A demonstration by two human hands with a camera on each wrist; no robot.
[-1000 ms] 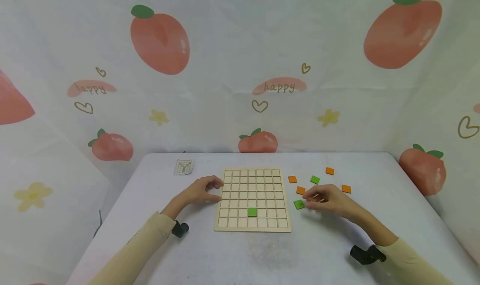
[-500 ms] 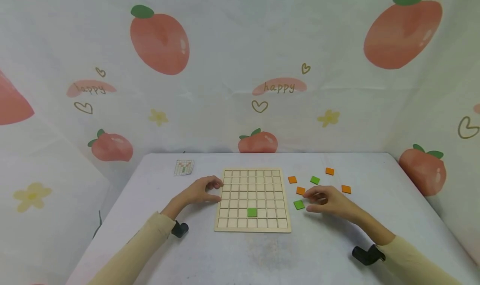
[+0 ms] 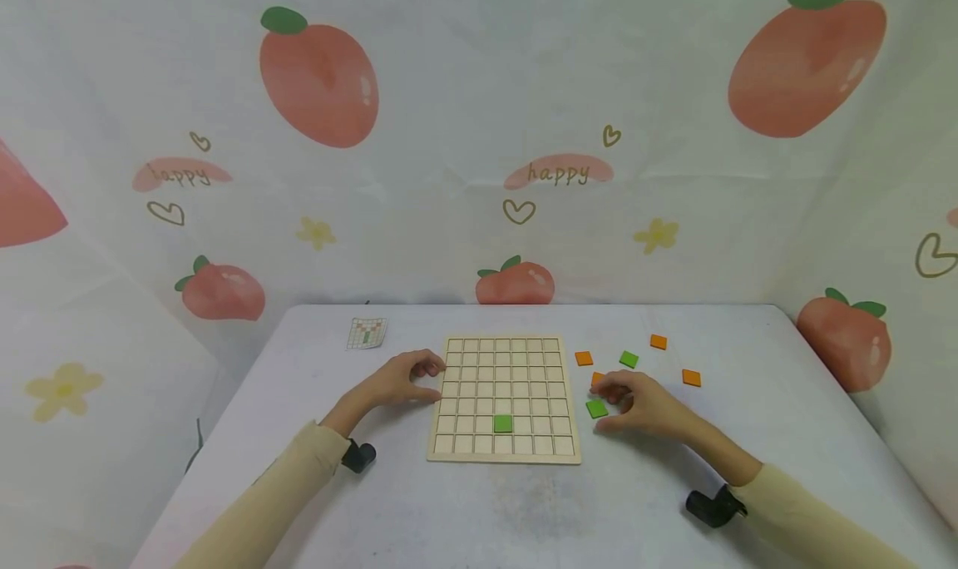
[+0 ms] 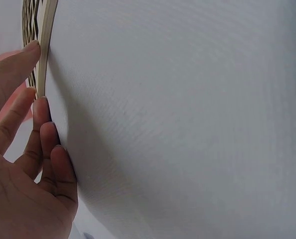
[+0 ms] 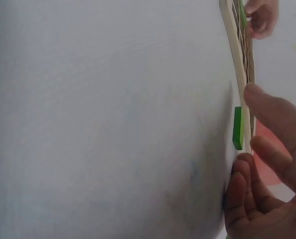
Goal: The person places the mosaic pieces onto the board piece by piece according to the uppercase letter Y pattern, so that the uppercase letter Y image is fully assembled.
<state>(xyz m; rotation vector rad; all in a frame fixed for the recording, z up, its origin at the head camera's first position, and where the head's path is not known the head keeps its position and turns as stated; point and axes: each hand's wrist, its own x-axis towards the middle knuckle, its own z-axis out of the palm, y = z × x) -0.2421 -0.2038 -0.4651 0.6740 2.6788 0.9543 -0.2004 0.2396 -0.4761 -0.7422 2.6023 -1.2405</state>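
A square wooden grid board (image 3: 485, 375) lies on the table, with one green tile (image 3: 503, 423) in a lower middle cell. My left hand (image 3: 397, 379) rests at the board's left edge, thumb and fingers spread apart; the left wrist view shows the fingertips against the board's rim (image 4: 44, 59). Over on the right, my right hand (image 3: 644, 404) hovers around a loose green tile (image 3: 596, 408) with thumb and index finger apart. In the right wrist view a gap shows between those fingers and the green tile (image 5: 238, 128). An orange tile (image 3: 597, 379) is partly hidden behind the right fingertips.
Farther back on the right lie an orange tile (image 3: 584, 358), a green tile (image 3: 629, 359) and two more orange tiles, one being the orange tile (image 3: 692, 378) at far right. A small paper card (image 3: 367, 333) printed with a coloured grid pattern lies at the back left.
My right hand has shifted left to the loose green tile, its thumb and index finger spreading wider around it. The left hand and the board stay in place.
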